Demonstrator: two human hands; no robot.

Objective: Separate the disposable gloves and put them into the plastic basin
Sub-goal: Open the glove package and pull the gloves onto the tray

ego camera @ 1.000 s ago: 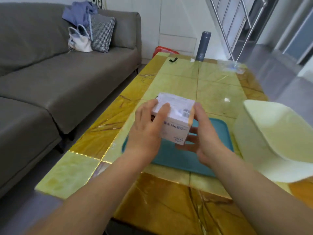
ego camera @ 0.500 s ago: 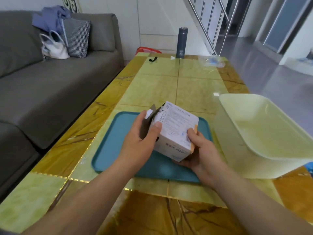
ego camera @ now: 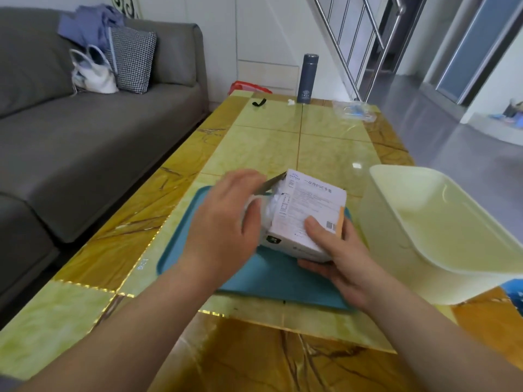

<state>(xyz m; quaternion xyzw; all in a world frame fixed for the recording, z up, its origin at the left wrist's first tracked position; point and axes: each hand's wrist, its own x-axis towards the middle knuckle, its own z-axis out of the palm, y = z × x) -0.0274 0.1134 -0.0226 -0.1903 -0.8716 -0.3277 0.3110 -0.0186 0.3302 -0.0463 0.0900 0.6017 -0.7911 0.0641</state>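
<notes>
Two hands are working on the box [ego camera: 308,210]. The right hand [ego camera: 336,256] is gripping it from beneath, thumb pressing on the printed top and fingers curling under its near end. The left hand [ego camera: 223,222], blurred, is curling its thumb and fingers round the clear gloves [ego camera: 263,210] bulging from the box's open end, just left of the right thumb. Both hands are hovering over the tray [ego camera: 271,278] on the table [ego camera: 271,148]. The basin [ego camera: 390,250] is standing just right of the right hand, not touching it.
</notes>
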